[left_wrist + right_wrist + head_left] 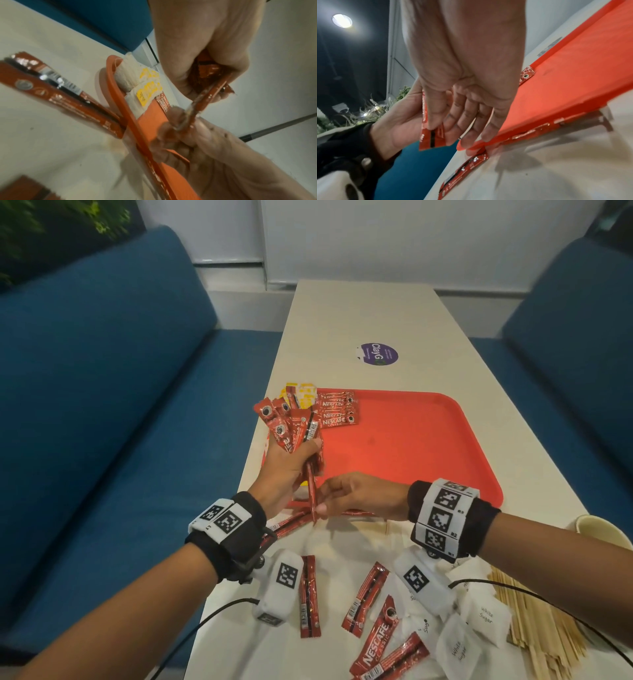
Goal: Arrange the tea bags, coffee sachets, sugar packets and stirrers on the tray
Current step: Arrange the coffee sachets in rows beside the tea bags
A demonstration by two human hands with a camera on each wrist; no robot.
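My left hand [297, 455] grips a fanned bunch of red coffee sachets [291, 426] above the near left corner of the red tray [411, 446]. One sachet [312, 498] hangs down from the bunch. My right hand [323, 505] pinches its lower end [432, 139] between thumb and forefinger; its other fingers are straight. A row of coffee sachets [338, 413] lies in the tray's far left corner beside yellow tea bags [303, 393]. The left wrist view shows the bunch [206, 70] in my left hand [202, 54], with the tea bags [147, 83] behind it.
Loose coffee sachets [310, 597] lie on the white table [359, 313] near me, one [465, 166] against the tray's front rim. White sugar packets [484, 616] and wooden stirrers [544, 631] lie at the near right, a paper cup [599, 530] beyond them. Blue sofas flank the table.
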